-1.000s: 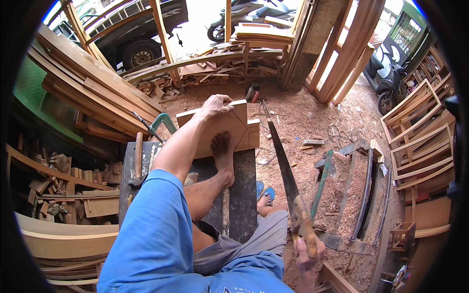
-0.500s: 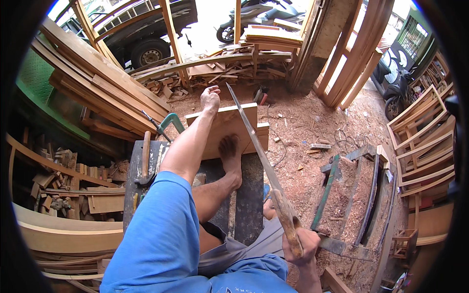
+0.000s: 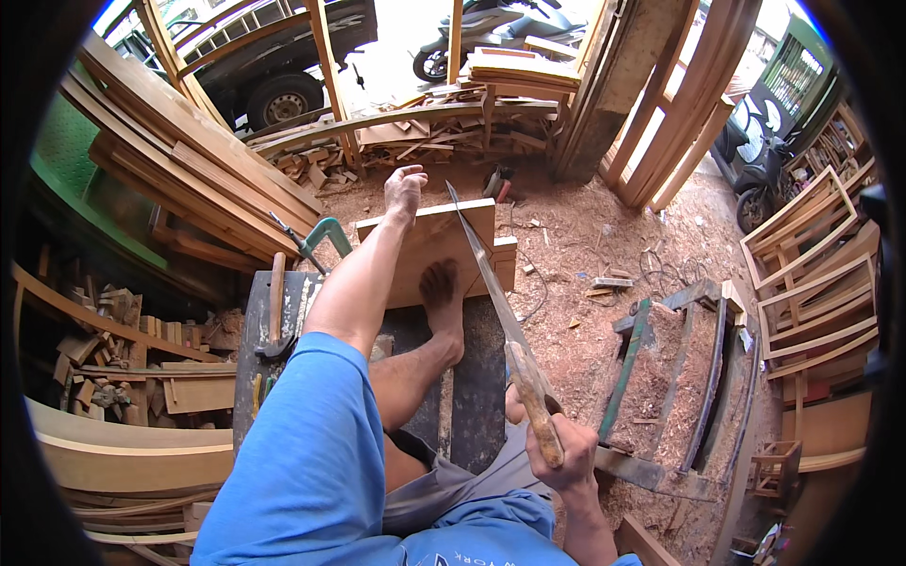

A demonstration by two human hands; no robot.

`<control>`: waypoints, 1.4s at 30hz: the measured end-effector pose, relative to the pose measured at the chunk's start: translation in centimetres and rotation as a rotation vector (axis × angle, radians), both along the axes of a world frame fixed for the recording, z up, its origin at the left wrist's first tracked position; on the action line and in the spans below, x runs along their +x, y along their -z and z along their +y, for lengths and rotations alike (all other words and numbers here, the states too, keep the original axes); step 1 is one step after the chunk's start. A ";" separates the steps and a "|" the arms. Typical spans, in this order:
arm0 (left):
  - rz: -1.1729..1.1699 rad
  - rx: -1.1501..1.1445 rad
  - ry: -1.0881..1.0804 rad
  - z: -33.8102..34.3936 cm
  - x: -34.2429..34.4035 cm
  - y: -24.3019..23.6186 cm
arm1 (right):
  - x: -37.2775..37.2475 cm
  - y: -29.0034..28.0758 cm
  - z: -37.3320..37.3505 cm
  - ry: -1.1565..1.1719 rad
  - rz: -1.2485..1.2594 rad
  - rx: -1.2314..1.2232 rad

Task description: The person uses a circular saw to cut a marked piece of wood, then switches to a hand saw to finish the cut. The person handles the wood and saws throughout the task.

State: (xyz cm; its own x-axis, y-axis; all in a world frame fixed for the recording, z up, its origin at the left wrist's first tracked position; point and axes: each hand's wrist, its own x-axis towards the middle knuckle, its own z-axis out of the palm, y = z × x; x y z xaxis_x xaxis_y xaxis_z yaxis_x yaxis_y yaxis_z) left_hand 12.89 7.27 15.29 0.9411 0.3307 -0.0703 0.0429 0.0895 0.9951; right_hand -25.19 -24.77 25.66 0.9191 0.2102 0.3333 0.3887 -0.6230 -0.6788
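Note:
My right hand (image 3: 564, 448) is closed around the wooden handle of a handsaw (image 3: 494, 285). The saw's long, narrow blade points away from me and crosses the right end of a wooden board (image 3: 411, 269). Whether its teeth touch the wood I cannot tell. My bare foot (image 3: 441, 288) presses on the board, which lies over the far end of a dark workbench (image 3: 481, 377). Just beyond the board's far left edge, my left hand (image 3: 404, 193) holds nothing; its fingers are loosely bent and partly apart.
On the bench's left lie a hammer (image 3: 277, 302) and a green clamp (image 3: 328, 234). Planks (image 3: 203, 160) lean at the far left, above offcuts (image 3: 104, 321). Wood shavings (image 3: 566, 245) cover the floor. To the right are a metal frame (image 3: 626, 363) and stacked wooden frames (image 3: 816, 283).
The saw and my right hand have shifted slightly left and toward the far side, with the handle higher in view. My left hand and foot stay nearly in place.

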 end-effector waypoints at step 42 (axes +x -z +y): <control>0.139 1.340 0.573 -5.8 -2.8 -3.0 | -1.8 -0.6 0.7 0.044 0.055 -0.155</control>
State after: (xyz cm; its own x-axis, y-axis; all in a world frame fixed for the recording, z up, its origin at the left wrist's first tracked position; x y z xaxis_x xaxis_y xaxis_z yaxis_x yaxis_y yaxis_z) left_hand 10.10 1.51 18.33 0.9750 -0.1889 -0.1173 -0.1460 -0.9417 0.3030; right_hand -26.96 -24.10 26.27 0.9444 0.2148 0.2488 0.3238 -0.7376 -0.5925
